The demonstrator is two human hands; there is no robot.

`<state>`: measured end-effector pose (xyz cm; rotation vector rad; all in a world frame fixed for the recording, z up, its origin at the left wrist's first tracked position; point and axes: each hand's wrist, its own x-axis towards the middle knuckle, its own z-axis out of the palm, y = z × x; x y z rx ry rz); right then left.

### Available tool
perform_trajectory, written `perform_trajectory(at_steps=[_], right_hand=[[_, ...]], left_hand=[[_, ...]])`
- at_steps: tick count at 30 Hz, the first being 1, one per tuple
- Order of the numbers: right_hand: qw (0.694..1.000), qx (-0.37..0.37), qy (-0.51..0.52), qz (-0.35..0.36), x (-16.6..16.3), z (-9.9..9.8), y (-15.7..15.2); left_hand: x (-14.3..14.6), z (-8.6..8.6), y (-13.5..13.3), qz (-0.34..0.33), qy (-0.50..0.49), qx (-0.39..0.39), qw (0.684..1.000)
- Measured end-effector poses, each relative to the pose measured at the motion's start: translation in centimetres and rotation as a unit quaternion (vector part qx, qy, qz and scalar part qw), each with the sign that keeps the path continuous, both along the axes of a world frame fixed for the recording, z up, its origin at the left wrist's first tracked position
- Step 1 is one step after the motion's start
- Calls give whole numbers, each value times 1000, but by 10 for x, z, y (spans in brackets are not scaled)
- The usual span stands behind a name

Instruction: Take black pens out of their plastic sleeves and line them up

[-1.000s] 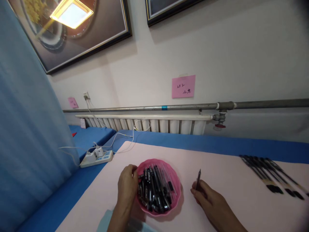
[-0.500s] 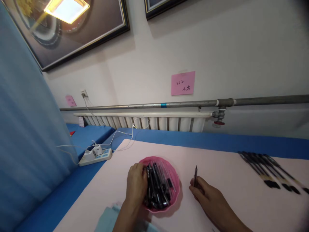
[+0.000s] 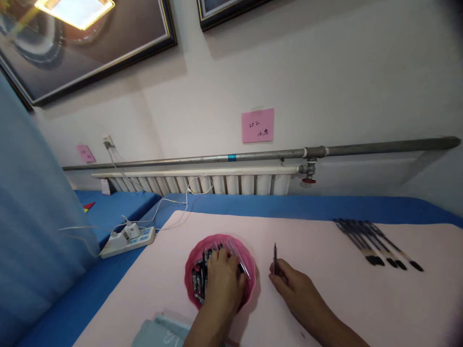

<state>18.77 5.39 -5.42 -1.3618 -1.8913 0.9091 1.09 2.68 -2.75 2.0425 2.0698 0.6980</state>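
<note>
My left hand (image 3: pixel 223 279) reaches into a pink scalloped bowl (image 3: pixel 188 284), fingers curled down among black pen parts (image 3: pixel 198 277) and clear tubes (image 3: pixel 238 258). Its fingertips are partly hidden, so what it grips cannot be made out. Right of the bowl, my right hand (image 3: pixel 298 291) pinches a slim pen (image 3: pixel 275 258) between thumb and fingers. That pen stands upright, uncapped, its tip pointing up. Farther right lies a slanted row of several black-capped pens (image 3: pixel 376 243) on the pink sheet.
A pink sheet (image 3: pixel 144 289) covers much of the blue table (image 3: pixel 253 205). A folded light-blue cloth (image 3: pixel 159 332) lies at the near edge. On the left are a power strip (image 3: pixel 128 242) with white cables and a blue curtain (image 3: pixel 32 217). Behind runs a radiator (image 3: pixel 231 184).
My left hand has shifted from the bowl's left rim to its middle and right, over the contents. The right hand still holds the pen upright. The view has turned slightly right.
</note>
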Motion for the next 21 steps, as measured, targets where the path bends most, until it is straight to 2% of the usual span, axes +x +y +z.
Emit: perform_trajectory(at_steps=[11,13,14,15,16,17,19,21], right_hand=[[1000,14,-1,2,1,1,0],[1000,20,-4,3,0,3,-2],[1000,24,-5,4,0,5,-3],[1000,28,-6,7,0,6,-4],[999,32,-6,10,-1,8,-6],[999,38,-6,16,-1,9,-8],[997,62,-15,38,-3,10,-11],[991,102,-40,71,-4,8,-14]], left_hand=[[4,2,2,-4,-51,-4,999],[4,3,2,3,-107,9,994],[2,3,2,9,-165,13,986],[0,4,2,17,-244,12,970],[-3,4,3,28,-341,6,940],[-6,4,3,40,-446,-5,894],[-14,6,4,60,-631,-24,773],[-20,7,4,61,-740,-31,670]])
